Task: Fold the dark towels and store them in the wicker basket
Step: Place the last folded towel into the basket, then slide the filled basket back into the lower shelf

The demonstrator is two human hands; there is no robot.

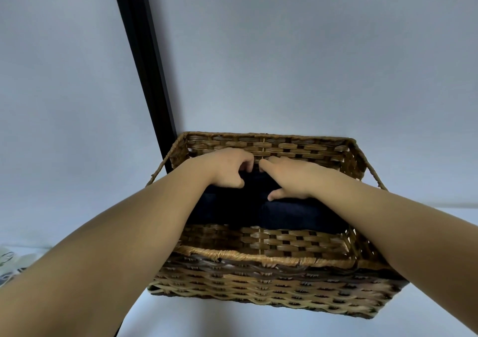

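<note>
Wicker basket (258, 257) holds folded dark towels (297, 213).

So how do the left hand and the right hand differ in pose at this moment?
The left hand has its fingers curled down at the far edge of the dark towels; the right hand lies flatter, fingers extended towards the far wall. The left thumb tucks in by the palm, while the right thumb splays out over the cloth. Both reach inside the wicker basket, their fingertips nearly meeting.
</note>
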